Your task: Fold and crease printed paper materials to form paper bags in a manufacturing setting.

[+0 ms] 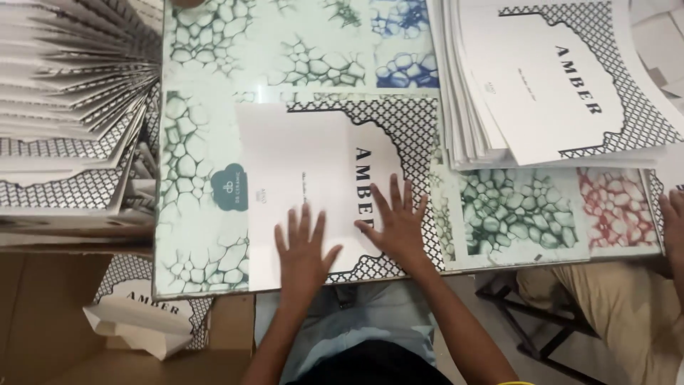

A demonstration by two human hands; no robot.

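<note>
While left hand [303, 246], right hand [396, 227] press spread on one sheet [306, 178], stack [541, 78] perhaps dozens.

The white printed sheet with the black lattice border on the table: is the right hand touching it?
Touching. The head view shows the right hand pressed flat on the white printed sheet.

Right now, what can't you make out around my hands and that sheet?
Head view only:
- Sheet: its near edge is covered by the left hand and right hand.
- Small print on the sheet: too small and blurred.
- Stack: cut off by the top edge.
- Another person's hand: cut off by the right edge.
</note>
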